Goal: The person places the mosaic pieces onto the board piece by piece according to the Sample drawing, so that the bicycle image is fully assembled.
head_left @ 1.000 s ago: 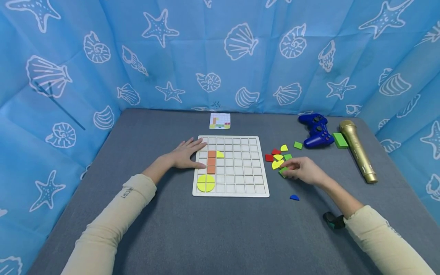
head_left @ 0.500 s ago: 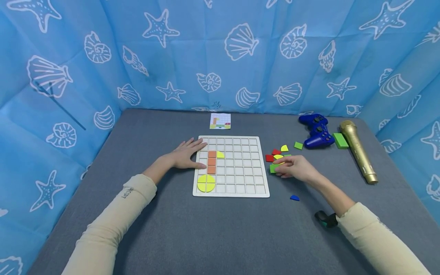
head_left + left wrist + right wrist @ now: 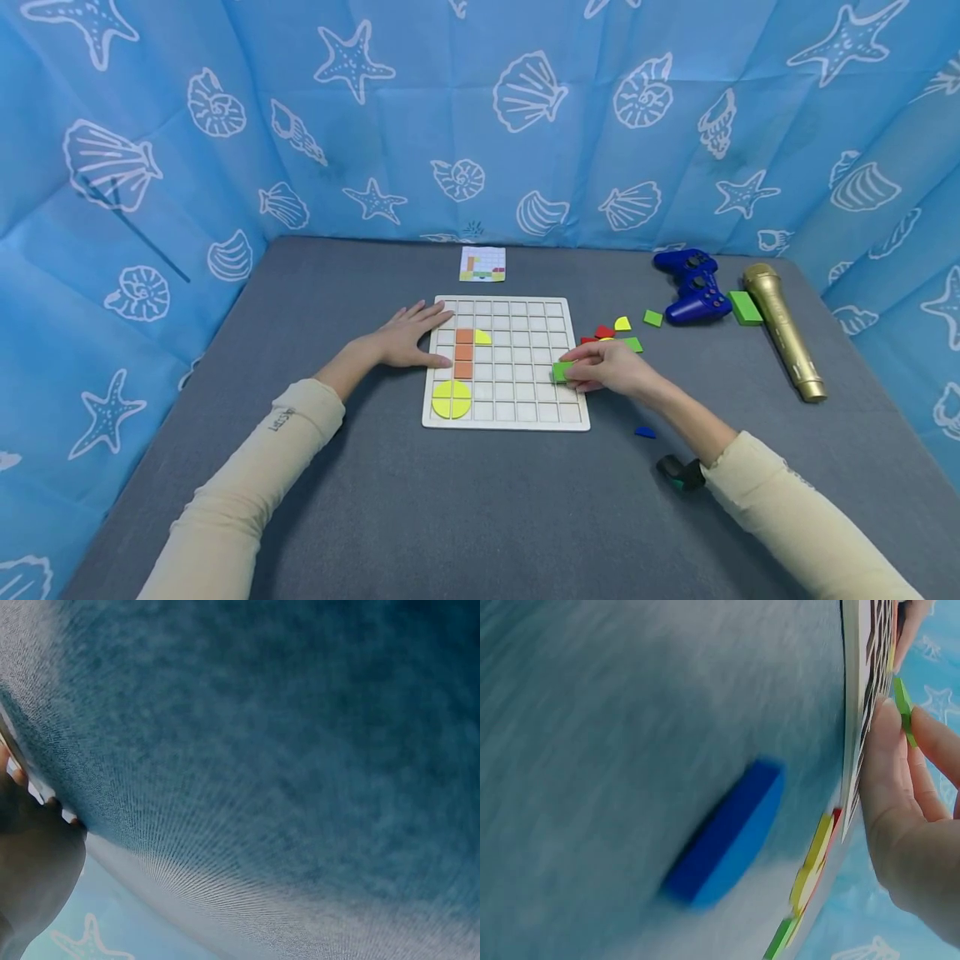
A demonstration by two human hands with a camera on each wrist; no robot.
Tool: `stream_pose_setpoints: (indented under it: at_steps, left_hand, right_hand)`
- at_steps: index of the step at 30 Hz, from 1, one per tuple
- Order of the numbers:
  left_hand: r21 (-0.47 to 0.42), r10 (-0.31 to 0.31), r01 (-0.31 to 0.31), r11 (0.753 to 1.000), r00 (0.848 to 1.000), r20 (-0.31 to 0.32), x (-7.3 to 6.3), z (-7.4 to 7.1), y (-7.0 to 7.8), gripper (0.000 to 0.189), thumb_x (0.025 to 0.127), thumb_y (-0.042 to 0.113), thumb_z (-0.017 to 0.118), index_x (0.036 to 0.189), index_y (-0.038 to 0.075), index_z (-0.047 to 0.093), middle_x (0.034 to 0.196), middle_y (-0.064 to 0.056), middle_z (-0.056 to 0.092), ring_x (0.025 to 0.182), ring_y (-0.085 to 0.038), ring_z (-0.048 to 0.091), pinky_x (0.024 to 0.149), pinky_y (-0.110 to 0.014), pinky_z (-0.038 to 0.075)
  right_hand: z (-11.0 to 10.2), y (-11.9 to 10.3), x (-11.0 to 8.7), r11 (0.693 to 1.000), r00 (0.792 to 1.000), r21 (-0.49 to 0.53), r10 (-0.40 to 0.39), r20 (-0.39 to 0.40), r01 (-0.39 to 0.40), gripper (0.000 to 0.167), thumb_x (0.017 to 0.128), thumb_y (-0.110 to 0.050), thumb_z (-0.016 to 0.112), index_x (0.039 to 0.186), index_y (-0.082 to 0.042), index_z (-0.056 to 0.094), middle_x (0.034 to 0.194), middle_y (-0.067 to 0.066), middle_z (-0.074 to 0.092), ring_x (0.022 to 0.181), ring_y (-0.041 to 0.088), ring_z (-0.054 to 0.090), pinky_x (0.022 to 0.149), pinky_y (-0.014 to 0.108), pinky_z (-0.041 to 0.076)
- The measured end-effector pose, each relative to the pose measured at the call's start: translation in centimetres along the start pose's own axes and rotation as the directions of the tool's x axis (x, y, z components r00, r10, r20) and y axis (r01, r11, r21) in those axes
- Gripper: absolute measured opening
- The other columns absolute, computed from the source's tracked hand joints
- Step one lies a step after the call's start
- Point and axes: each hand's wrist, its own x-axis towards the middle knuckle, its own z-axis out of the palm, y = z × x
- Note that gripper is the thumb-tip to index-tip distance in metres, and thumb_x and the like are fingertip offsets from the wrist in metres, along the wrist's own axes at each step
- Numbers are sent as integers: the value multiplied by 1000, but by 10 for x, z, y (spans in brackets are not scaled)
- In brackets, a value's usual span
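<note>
A white grid board (image 3: 522, 412) lies on the grey table. My left hand (image 3: 408, 338) rests on its left edge with fingers spread. Over the board's right side, my right hand (image 3: 611, 368) pinches a green square tile (image 3: 560, 372) between thumb and fingers; the right wrist view shows that green tile (image 3: 904, 712) held on edge. Orange square tiles (image 3: 464, 352) stand in a column on the board, beside a yellow quarter-circle tile (image 3: 483, 337). Lower left, yellow quarter tiles form a circle (image 3: 452, 400). The left wrist view shows mostly table cloth and part of my left hand (image 3: 37, 855).
Loose red (image 3: 604, 332), yellow (image 3: 622, 323) and green tiles (image 3: 653, 317) lie right of the board, partly hidden by my right hand. Nearer is a blue rounded piece (image 3: 645, 432). A blue game controller (image 3: 693, 287), green block (image 3: 745, 307), gold microphone (image 3: 784, 333) and pattern card (image 3: 483, 264) lie farther back.
My right hand has carried the green tile leftward from the loose pile to above the board's right side. My left hand has stayed on the board's left edge.
</note>
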Motion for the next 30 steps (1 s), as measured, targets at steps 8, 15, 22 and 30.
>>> stream_pose_setpoints:
  at_steps: [8,15,22,30]
  left_hand:
    - [-4,4,-4,1000,1000,5,0,-1,1,92,86,63,57,155,23,12,160,-1,2,144,-29,-5,113,-49,-3]
    - [-7,19,-19,1000,1000,1,1,0,-1,93,85,64,57,155,22,12,160,-1,2,144,-30,-5,113,-50,-3]
    - [-11,12,-12,1000,1000,1,2,-2,0,93,85,63,58,155,22,13,160,0,2,144,-29,-4,113,-50,-2]
    - [-4,10,-10,1000,1000,3,1,-1,0,93,85,63,58,155,22,13,160,-1,3,144,-29,-4,113,-50,-2]
  right_hand:
    - [23,-11,9,998,997,-10,-57,52,58,28,90,-9,67,114,6,65,87,14,69,79,24,68,71,35,56]
    - [45,-23,18,999,994,34,-43,100,40,26,89,-7,67,113,4,65,87,14,69,75,21,67,71,33,57]
    - [61,-32,25,999,993,33,-23,119,20,24,89,-5,68,110,6,66,85,14,69,74,22,68,69,33,57]
    - [76,-38,33,1000,995,14,18,100,-19,21,87,-6,71,105,3,69,80,12,69,67,17,67,65,30,57]
